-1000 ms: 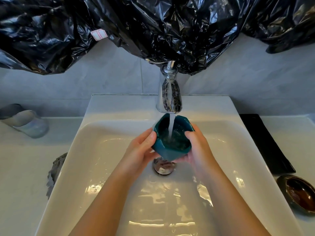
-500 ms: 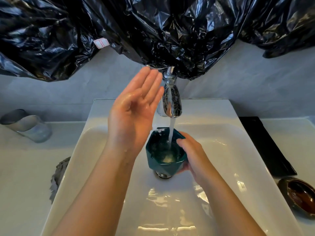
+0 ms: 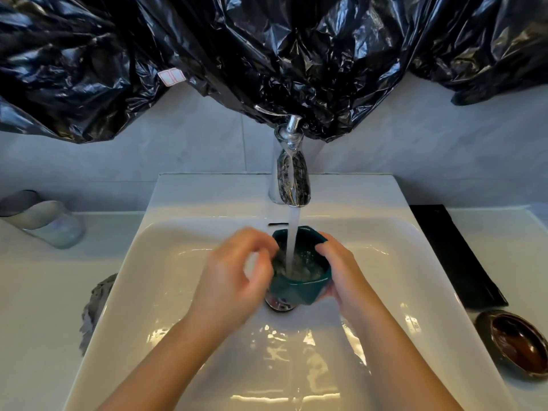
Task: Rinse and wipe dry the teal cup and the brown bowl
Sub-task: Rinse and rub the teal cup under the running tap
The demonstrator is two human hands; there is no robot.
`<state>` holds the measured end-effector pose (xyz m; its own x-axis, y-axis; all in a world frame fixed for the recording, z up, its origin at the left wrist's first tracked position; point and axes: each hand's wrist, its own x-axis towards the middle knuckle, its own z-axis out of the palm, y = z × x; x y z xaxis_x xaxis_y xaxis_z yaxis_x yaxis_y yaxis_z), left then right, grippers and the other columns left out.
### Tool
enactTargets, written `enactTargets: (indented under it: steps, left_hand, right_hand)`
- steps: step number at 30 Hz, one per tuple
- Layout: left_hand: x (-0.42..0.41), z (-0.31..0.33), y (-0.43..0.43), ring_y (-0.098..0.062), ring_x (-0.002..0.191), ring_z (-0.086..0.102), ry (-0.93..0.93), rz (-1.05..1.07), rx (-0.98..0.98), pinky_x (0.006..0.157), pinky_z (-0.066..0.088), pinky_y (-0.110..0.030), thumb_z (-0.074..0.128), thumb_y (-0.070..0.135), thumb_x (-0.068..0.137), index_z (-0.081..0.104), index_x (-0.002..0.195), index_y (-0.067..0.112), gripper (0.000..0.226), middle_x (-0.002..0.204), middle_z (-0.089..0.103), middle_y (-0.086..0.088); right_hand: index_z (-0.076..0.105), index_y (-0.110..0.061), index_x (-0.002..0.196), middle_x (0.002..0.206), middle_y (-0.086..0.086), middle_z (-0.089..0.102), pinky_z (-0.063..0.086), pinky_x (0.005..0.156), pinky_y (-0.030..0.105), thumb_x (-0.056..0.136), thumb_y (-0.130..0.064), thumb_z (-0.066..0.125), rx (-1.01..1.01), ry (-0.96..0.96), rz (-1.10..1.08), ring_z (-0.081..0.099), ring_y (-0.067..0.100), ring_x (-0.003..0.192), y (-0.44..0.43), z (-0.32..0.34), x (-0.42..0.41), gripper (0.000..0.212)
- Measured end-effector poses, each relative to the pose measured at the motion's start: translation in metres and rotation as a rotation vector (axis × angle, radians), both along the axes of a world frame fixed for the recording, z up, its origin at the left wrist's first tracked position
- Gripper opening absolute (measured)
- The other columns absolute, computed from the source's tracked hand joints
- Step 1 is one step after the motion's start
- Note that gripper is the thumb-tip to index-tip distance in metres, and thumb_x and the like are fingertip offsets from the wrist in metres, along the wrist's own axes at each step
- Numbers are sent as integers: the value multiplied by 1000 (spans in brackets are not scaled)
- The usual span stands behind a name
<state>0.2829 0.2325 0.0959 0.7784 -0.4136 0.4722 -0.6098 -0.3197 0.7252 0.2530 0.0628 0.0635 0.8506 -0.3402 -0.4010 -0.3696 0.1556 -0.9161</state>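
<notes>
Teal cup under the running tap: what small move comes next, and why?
Probably slip the left hand's fingers into the teal cup and rub its inner wall. The right hand grips the cup under the faucet's stream, water is pooling inside, and the left hand is blurred beside the rim, not clearly holding anything.

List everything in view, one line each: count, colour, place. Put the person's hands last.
teal cup: one, teal, under the running water, over the drain
brown bowl: one, glossy brown, counter right of the sink
tap: one, chrome, behind the basin, running
sink: one, white, centre
plastic sheeting: black, hung across the wall above
tumbler: one, clear and grey, lying on the left counter
cloth: one, grey, left of the sink
tray: one, black, right counter
left hand: blurred, at the cup's left rim
right hand: holding the cup's right side
</notes>
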Motion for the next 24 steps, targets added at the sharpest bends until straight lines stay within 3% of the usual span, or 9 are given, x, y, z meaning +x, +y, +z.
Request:
enactTargets:
  steps: [2,5,7,10,12,16,18,21,24]
  left_hand:
    - [-1,-17,2,-14,90,61,-274,-190,453,97,40,-32,49,28,84,66,92,16,22,88,67,3]
    - [5,-20,-13,-16,118,53,-331,-227,837,119,3,-41,46,48,83,57,110,20,40,112,66,3]
    - [7,-24,-22,-18,126,45,-319,-279,857,119,-4,-43,50,44,84,52,115,19,40,121,60,1]
    - [5,-27,-28,-18,107,56,-307,-396,728,117,18,-44,61,25,82,55,94,19,15,98,63,5]
    - [7,-27,-23,-17,98,58,-230,-468,679,99,43,-35,65,18,80,58,94,17,16,101,65,5]
    - [15,-24,-5,-18,88,63,-233,-502,731,76,51,-32,62,21,81,65,103,21,22,95,70,5]
    - [21,-26,0,-20,78,65,-359,-491,783,78,50,-31,69,25,78,68,89,20,11,82,71,4]
    - [28,-29,3,-17,78,68,-580,-380,865,108,27,-39,71,40,77,66,78,23,18,77,70,5]
    - [26,-30,-4,-24,113,61,-630,-246,1018,114,9,-54,61,55,79,62,113,12,54,107,70,-6]
  right_hand:
    - [67,-32,101,102,3,72,59,74,47,83,-25,45,-61,-43,-13,68,23,96,-2,-4,1,29]
    - [66,-37,100,96,-8,72,55,78,36,72,-29,45,-158,-68,35,67,13,92,8,-9,2,36]
    - [65,-39,101,96,-10,72,51,78,28,72,-27,45,-202,-90,43,66,9,93,13,-13,1,38]
    - [64,-41,99,96,-12,72,51,78,22,76,-23,46,-234,-122,23,66,4,91,12,-14,-2,35]
    - [63,-41,99,94,-15,71,50,73,18,84,-16,47,-254,-135,17,65,2,88,10,-12,-4,33]
    - [64,-41,98,92,-21,70,51,70,14,74,-23,45,-265,-167,-15,64,-1,89,10,-10,-7,35]
    - [63,-42,100,93,-21,69,52,70,15,73,-25,45,-264,-171,-8,63,-1,89,10,-11,-8,36]
    - [62,-40,105,97,-17,69,54,72,20,73,-27,45,-274,-179,8,64,3,91,10,-11,-9,38]
    - [61,-38,108,101,-14,68,54,76,25,73,-27,44,-273,-176,0,63,8,95,12,-15,-5,41]
